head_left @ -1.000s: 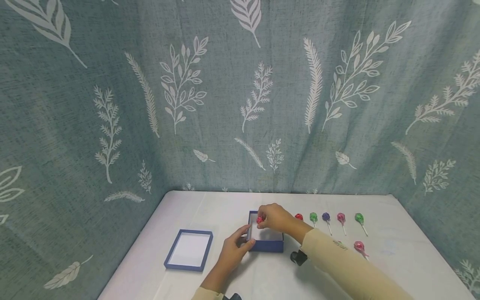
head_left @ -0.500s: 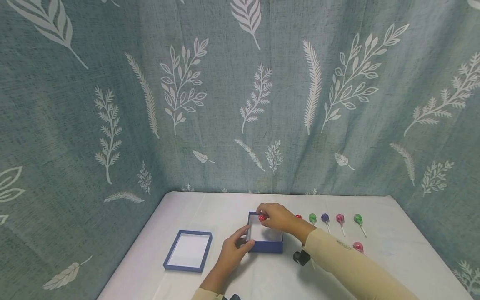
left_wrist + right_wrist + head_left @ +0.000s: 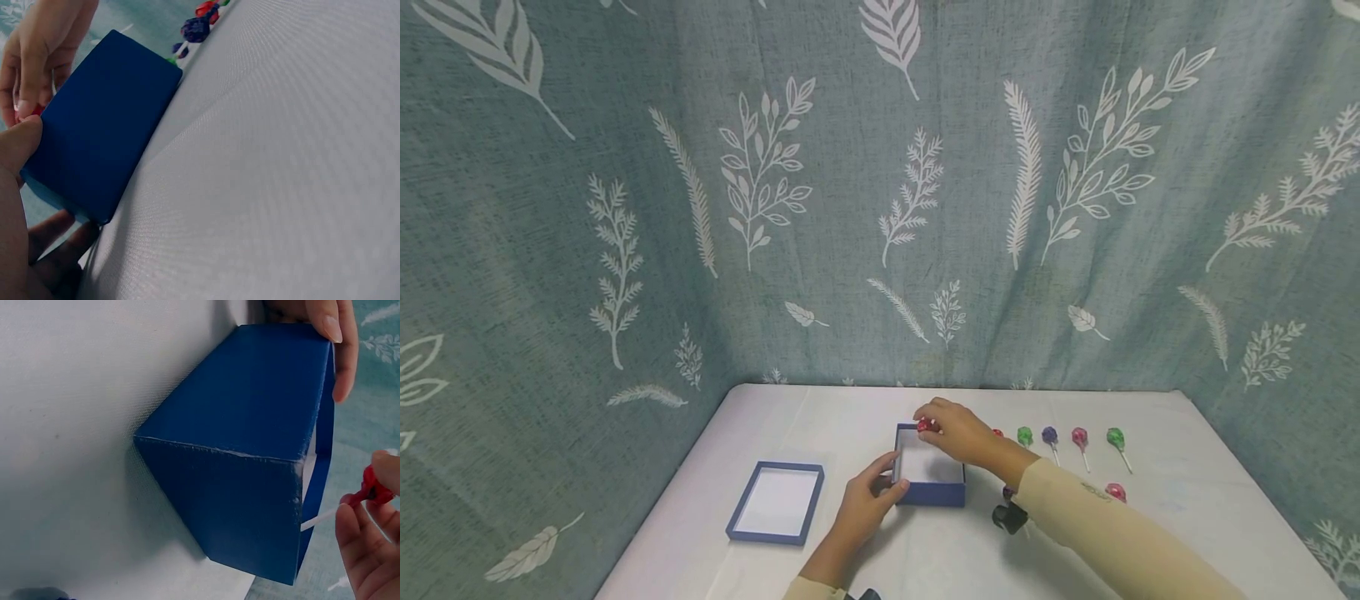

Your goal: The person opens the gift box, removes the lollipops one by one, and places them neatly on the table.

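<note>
A blue box (image 3: 932, 494) with a white inside stands open-topped on the table. My left hand (image 3: 863, 504) grips its left side, thumb at the near corner and fingers along the side wall. Over the box's far part, my right hand (image 3: 958, 432) pinches a red lollipop (image 3: 370, 489) by its wrapped head. In the right wrist view the lollipop's white stick points down across the box's rim, and its lower end is hidden by the wall. The left wrist view shows the box's blue wall (image 3: 103, 125) close up, the left thumb on its upper edge.
A blue-edged lid (image 3: 778, 500), white inside, lies left of the box. Right of it lie several lollipops, including a green one (image 3: 1116, 437), a purple one (image 3: 1049, 435) and a pink one (image 3: 1079, 437). The right forearm partly covers others. A patterned curtain (image 3: 850, 208) surrounds the table.
My right hand has shifted slightly back with the red lollipop, now nearer the box's far edge. The left hand and the box have stayed in place.
</note>
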A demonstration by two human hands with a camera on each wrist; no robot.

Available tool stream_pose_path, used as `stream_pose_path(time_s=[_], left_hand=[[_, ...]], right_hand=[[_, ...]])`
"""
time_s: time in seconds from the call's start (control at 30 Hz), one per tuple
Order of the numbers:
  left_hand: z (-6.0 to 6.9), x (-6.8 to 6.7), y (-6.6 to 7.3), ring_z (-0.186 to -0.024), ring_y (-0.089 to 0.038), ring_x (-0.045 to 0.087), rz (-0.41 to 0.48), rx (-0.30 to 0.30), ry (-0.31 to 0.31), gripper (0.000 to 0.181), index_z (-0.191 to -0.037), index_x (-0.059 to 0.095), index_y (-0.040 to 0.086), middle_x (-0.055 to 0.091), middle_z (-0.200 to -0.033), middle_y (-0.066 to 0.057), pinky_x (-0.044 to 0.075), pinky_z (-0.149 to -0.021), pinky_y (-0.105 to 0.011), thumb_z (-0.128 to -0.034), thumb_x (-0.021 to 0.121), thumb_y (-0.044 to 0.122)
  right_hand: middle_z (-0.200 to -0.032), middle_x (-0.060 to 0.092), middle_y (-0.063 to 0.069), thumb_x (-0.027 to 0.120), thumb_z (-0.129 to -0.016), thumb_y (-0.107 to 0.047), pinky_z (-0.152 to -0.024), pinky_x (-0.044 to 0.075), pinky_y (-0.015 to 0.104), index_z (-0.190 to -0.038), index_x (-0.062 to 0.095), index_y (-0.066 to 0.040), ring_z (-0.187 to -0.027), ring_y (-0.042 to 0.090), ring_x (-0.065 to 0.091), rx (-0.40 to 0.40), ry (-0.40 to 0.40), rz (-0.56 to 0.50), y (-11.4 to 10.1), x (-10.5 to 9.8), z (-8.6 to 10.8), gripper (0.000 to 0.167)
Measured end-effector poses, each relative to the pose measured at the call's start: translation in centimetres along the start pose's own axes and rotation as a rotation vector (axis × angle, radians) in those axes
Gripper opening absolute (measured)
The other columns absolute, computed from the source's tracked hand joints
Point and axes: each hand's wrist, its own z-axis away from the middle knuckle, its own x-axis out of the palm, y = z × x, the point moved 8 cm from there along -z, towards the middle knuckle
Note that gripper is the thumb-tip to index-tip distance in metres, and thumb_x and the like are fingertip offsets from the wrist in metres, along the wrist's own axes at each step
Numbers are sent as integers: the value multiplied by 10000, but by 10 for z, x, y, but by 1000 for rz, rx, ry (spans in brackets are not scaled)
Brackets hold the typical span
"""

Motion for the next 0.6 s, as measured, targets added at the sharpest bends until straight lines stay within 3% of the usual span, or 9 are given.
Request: stream_pose_path(time_s=[0.23, 0.6], left_hand=[[0, 1, 0, -1113, -343, 620, -8, 2, -3, 521, -1388, 544, 171, 570, -1349, -137, 579, -802, -420, -915, 687, 335], [2, -1, 3, -1102, -318, 630, -19, 24, 16, 537, -1379, 552, 167, 601, -1306, -124, 551, -865, -458, -900, 696, 363]], right_hand=[[-991, 621, -104, 639, -956, -301, -725, 523, 280, -1200, 628, -185, -847, 63, 579, 106, 13, -33, 11, -9, 7, 271], [-847, 602, -153, 662, -935, -329, -668, 493, 287, -1049, 657, -210, -754, 44, 552, 228, 12, -81, 38, -23, 27, 165]])
